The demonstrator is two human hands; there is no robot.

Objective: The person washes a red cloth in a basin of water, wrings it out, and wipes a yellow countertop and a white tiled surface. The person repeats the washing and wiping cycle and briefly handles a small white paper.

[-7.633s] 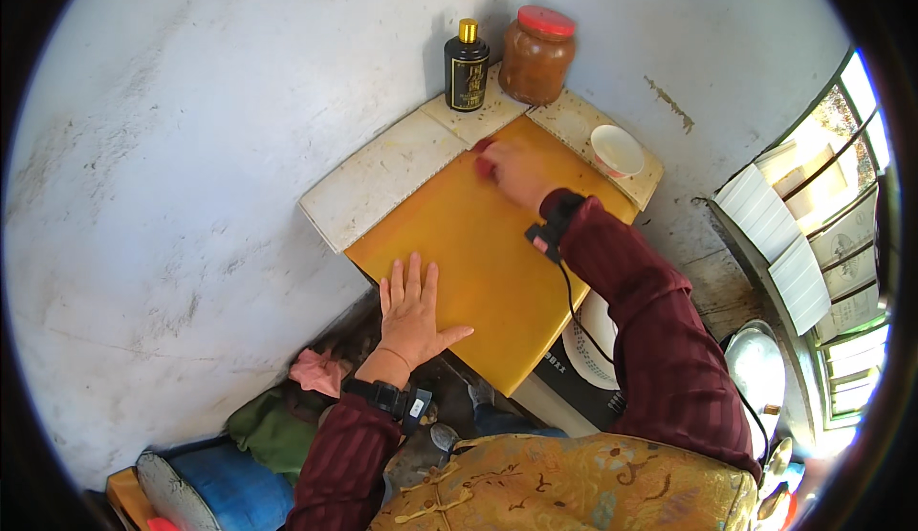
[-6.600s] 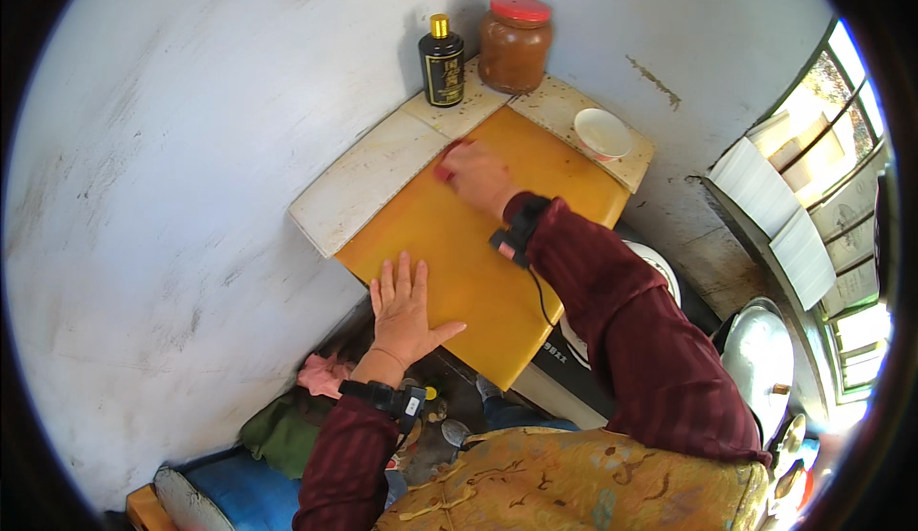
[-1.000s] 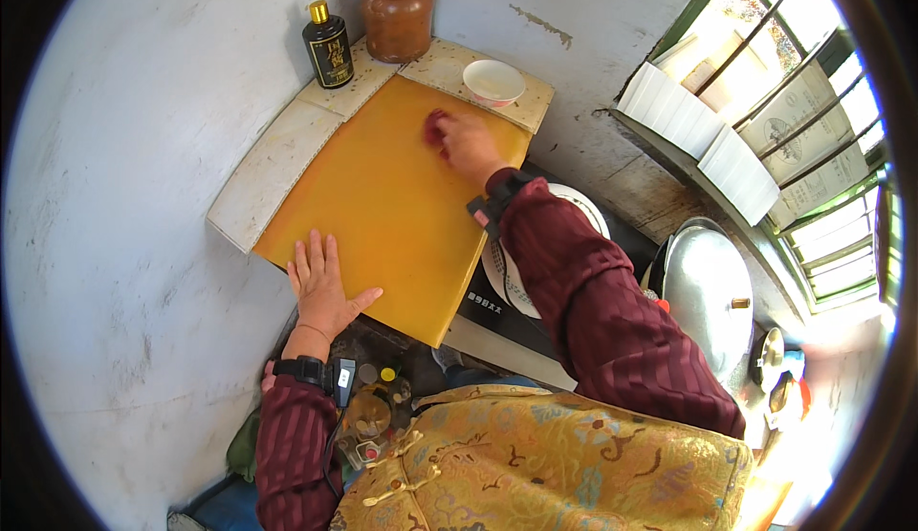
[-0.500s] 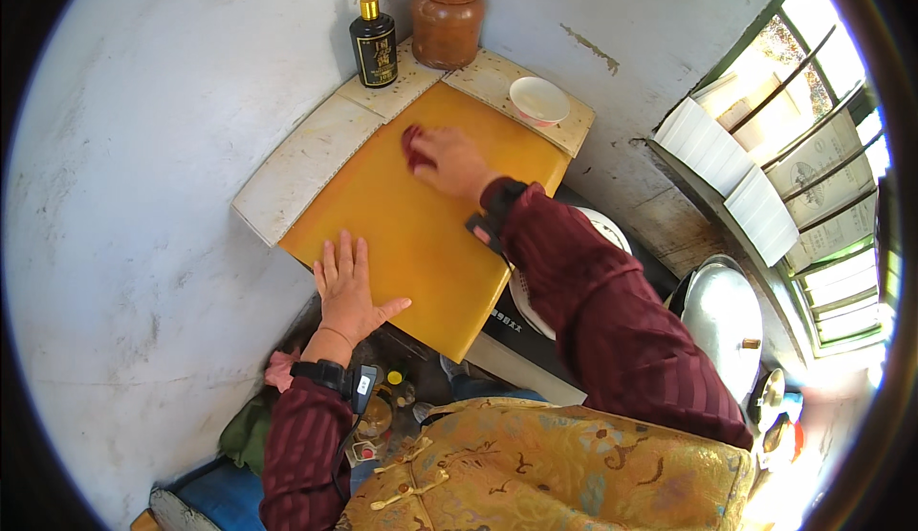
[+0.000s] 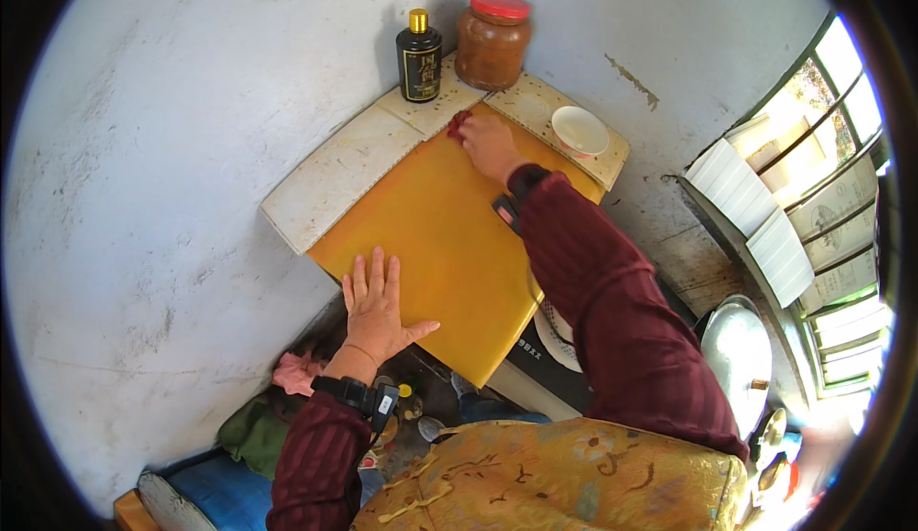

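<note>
A dark red cloth [image 5: 459, 124] is bunched under my right hand [image 5: 491, 147], which presses it onto the far corner of a yellow board [image 5: 440, 235]. Fingers spread, my left hand [image 5: 375, 313] lies flat on the board's near left edge and holds nothing. White tile strips [image 5: 349, 163] border the board along its back. On them, close to the cloth, stand a black bottle with a gold cap [image 5: 419, 61] and a brown jar with a red lid [image 5: 493, 42]. A small white bowl [image 5: 579, 131] rests on the right strip.
Right of the board is a black stove-like surface [image 5: 564, 383] with a partly hidden white dish. Farther right sits a large pot with a shiny metal lid [image 5: 736, 354] below a barred window [image 5: 827, 163]. Bottles and cloths lie low beside my left forearm.
My right hand has pushed the red cloth farther back, up to the board's far corner beside the tiles. My left hand stays on the same part of the board. The view has shifted slightly.
</note>
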